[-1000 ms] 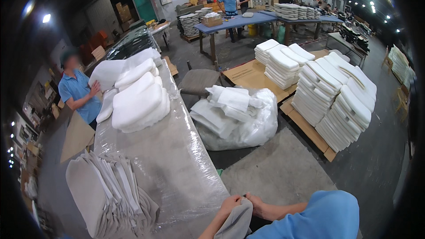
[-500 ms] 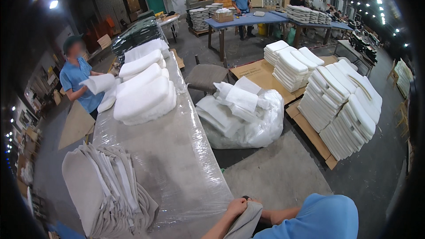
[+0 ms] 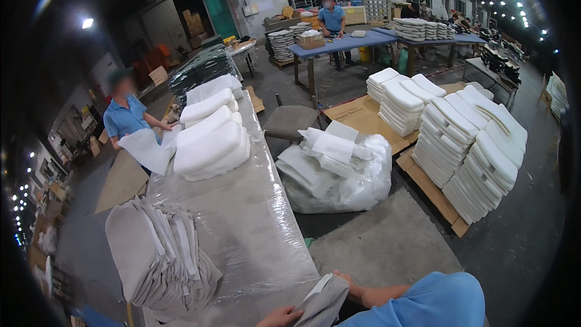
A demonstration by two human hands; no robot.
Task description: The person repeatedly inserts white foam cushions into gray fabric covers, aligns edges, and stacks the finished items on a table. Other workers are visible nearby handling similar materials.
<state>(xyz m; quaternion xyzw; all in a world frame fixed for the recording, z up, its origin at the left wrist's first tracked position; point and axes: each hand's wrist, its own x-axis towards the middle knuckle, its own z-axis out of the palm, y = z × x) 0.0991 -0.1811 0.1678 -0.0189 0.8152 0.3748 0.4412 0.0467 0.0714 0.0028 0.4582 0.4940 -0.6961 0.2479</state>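
Note:
At the lower edge a grey fabric cover (image 3: 325, 304) with a pale strip along its edge lies bunched between my hands, over the near right corner of the table. My left hand (image 3: 282, 316) closes on the cover's left side, thumb and fingers against the cloth. On the other side my right hand (image 3: 352, 289) grips the cover's upper right edge; its fingertips are partly hidden by the cloth. To the left on the table stands a pile of similar grey covers (image 3: 160, 254), folded and leaning together, pale strips showing.
White foam pads (image 3: 209, 142) are stacked farther along the plastic-covered table (image 3: 251, 224). A co-worker (image 3: 130, 112) at its left side handles a white sheet (image 3: 148, 150). Right of the table are a plastic bag of white sheets (image 3: 363, 175), a chair (image 3: 290, 122) and tall foam stacks (image 3: 472, 139) on cardboard.
My left hand has moved down and left, away from my right hand, and the cover is spread wider between them. The co-worker's white sheet has lowered and opened out. The view has shifted slightly.

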